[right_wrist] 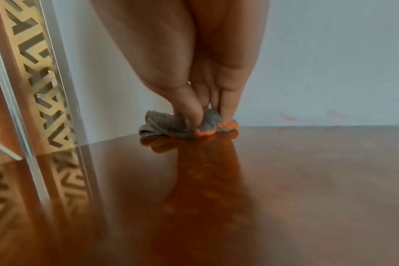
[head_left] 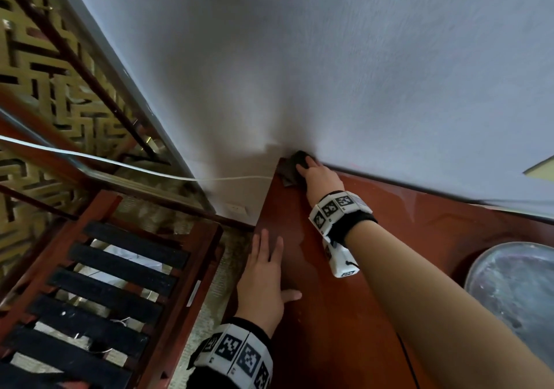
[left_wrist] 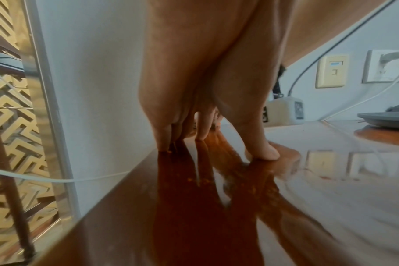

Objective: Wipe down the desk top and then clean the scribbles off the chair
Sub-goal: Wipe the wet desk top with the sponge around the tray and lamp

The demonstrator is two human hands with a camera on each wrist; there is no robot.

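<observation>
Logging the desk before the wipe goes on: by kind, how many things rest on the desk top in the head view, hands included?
hands: 2, the left hand and the right hand
grey cloth: 1
round grey plate: 1
total: 4

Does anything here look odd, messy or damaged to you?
Nothing spilled or broken. Two small things: faint reddish smudges on the wall just above the desk top, right of the cloth under the right hand, and a white cable hanging slack through the air off the desk's left side.
</observation>
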